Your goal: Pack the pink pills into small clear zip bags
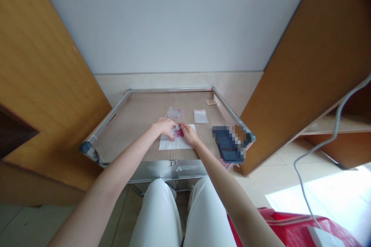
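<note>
Just left hand (165, 127) and right hand (189, 133) on crinkly pink-flecked plastic bag (177, 132)

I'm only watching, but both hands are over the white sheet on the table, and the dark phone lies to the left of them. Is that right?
Not quite: the phone lies to the right of the hands, not the left, as the head view shows. The rest stands: the left hand and right hand are both over the white sheet on the table.
</note>
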Motion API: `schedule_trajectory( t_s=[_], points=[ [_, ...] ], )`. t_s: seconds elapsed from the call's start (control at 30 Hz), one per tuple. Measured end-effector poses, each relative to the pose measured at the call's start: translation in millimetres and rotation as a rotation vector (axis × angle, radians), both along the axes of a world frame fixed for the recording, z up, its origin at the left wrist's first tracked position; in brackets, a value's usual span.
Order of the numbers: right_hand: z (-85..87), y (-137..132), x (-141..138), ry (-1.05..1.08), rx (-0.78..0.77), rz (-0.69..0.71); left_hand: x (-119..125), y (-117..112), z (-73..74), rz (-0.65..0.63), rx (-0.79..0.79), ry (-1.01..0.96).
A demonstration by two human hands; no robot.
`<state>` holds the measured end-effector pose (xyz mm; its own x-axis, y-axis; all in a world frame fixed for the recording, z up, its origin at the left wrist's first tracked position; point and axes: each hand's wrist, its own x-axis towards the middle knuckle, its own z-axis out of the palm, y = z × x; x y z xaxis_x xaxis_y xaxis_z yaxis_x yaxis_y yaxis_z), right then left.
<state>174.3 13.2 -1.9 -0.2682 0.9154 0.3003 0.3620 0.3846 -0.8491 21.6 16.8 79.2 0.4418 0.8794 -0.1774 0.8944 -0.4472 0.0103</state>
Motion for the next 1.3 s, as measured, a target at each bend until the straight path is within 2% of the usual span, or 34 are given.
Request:
schedule_trajectory(
  t_s=[0.27, 0.53, 0.77, 1.03, 1.3],
  points=[
    [-1.7, 1.8, 0.6, 0.014, 0.020, 0.017, 20.4, 1.6, 7.1, -0.079, 0.041, 0.095],
    [-1.0, 1.4, 0.9, -0.002, 0.021, 0.015, 34.7, -5.3, 23.9, -0.063, 0.028, 0.112],
    [-0.4, 0.4, 1.3, 0.000, 0.016, 0.019, 32.0, -2.4, 22.7, -0.081, 0.002, 0.086],
    [-1.0, 1.1, 1.6, -0.004, 0.022, 0.014, 31.3, -3.9, 22.6, -0.116, 0.053, 0.199],
    [0.7, -1.4, 1.9, -0.012, -0.020, -0.016, 7.5, 6.8, 17.5, -0.013, -0.038, 0.004]
  ],
)
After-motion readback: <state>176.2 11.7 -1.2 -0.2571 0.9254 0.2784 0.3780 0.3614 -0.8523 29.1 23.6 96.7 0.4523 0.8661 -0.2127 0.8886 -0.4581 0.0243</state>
